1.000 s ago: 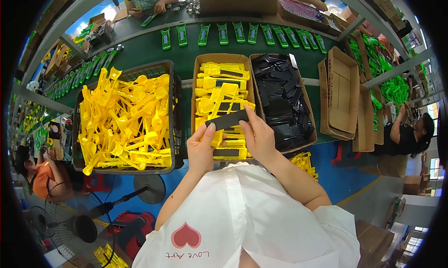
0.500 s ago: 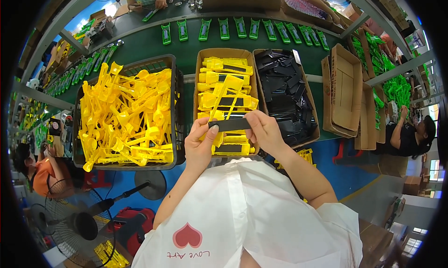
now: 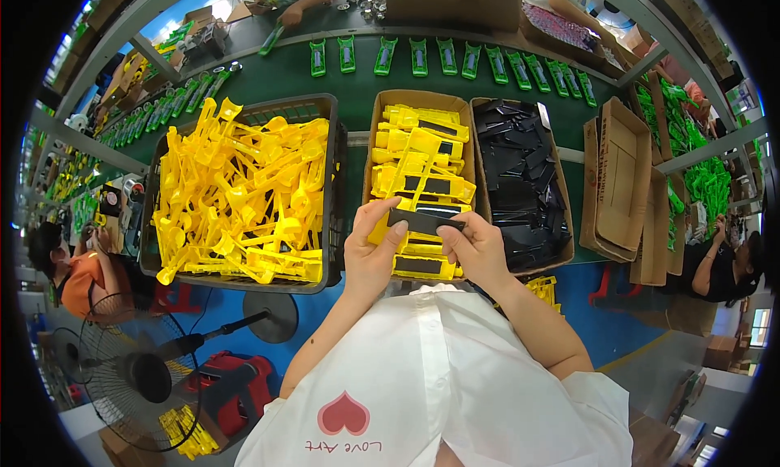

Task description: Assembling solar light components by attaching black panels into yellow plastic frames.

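Observation:
A flat black strip [image 3: 424, 222] is pinched at both ends between my hands, above the box of yellow parts. My left hand [image 3: 370, 251] is closed on its left end, thumb on the near face. My right hand [image 3: 481, 254] grips the right end, with the thumb pressed near that end. Just beyond the strip, a yellow plastic part [image 3: 421, 142] with two long thin arms slants toward my fingers; whether I hold it too, I cannot tell. Under my hands, a cardboard box [image 3: 379, 109] carries stacked yellow parts, several with black strips in them.
On the left stands a black crate [image 3: 335, 191] heaped with yellow plastic parts [image 3: 244, 191]. A box of loose black strips [image 3: 520, 166] is at the right, beside nested cardboard boxes [image 3: 617, 182]. Green parts [image 3: 418, 56] line the far bench. A fan [image 3: 150, 376] stands lower left.
The scene has shifted right in view as my head moved. My right thumb has come onto the strip's near face. Across the bench, a person's hand has shifted with a green part.

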Motion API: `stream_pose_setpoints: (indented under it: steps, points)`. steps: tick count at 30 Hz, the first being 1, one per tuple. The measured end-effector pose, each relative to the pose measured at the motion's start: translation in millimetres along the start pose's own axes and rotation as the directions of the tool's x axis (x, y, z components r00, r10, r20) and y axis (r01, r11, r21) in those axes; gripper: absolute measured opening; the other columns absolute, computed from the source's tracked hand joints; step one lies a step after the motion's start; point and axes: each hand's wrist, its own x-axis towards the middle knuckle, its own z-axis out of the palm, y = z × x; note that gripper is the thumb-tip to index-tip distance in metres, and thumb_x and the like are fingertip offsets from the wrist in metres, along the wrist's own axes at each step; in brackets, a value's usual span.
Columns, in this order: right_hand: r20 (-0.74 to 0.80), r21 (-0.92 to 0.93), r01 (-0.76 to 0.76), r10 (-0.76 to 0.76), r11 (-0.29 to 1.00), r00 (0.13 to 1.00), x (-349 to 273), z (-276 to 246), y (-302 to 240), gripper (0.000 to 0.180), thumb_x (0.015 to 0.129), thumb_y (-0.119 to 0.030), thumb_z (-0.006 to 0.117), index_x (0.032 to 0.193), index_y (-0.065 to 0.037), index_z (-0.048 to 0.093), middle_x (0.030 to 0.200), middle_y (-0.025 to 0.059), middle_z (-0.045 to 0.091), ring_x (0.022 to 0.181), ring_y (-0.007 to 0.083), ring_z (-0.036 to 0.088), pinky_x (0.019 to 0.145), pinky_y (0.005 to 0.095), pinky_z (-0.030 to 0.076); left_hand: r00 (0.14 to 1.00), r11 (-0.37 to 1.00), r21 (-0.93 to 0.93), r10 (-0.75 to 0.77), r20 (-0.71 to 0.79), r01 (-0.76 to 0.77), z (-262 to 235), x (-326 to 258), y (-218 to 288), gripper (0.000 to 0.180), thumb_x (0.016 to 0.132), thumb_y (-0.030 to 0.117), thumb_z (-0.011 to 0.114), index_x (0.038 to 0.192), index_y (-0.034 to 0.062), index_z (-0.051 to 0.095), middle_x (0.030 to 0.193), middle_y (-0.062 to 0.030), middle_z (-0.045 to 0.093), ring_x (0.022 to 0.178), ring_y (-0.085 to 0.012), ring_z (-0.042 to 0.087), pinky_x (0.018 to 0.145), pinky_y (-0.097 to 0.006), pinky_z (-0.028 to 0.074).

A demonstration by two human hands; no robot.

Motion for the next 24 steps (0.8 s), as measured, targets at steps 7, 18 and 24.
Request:
stream_pose_setpoints:
  steps: [7,18,24]
  points:
    - [-0.039,0.076,-0.053,0.056,0.996,0.998,0,-1,5,0.016,0.084,-0.014,0.057,0.087,-0.001,0.051,0.059,0.0019,0.054,0.047,0.0038,0.047,0.044,0.0164,0.039,0.932,0.816,0.465,0.358,0.06,-0.343,-9,-5,-13,0.024,0.078,-0.003,0.057,0.1,0.0052,0.06,0.108,-0.0097,0.039,0.096,-0.0159,0.045,0.074,-0.022,0.042]
    - [-0.031,-0.098,0.105,-0.108,0.99,0.994,-1,2,6,0.011,0.081,-0.01,0.058,0.083,0.0,0.055,0.057,0.0027,0.055,0.048,0.0058,0.049,0.044,0.019,0.039,0.999,0.984,0.174,0.033,0.032,-0.038,-8,4,-11,0.024,0.085,0.019,0.055,0.096,-0.0025,0.057,0.097,-0.0058,0.046,0.088,-0.0129,0.046,0.075,-0.021,0.038]
    - [-0.032,0.01,0.05,-0.049,0.999,0.998,-1,3,5,0.012,0.082,-0.011,0.058,0.085,0.0,0.054,0.057,0.0021,0.055,0.048,0.0052,0.049,0.044,0.0185,0.039,0.995,0.968,-0.23,-0.09,0.049,0.099,-8,-2,-16,0.02,0.083,0.012,0.056,0.099,0.0001,0.058,0.105,-0.0067,0.046,0.1,-0.0136,0.044,0.084,-0.02,0.036]
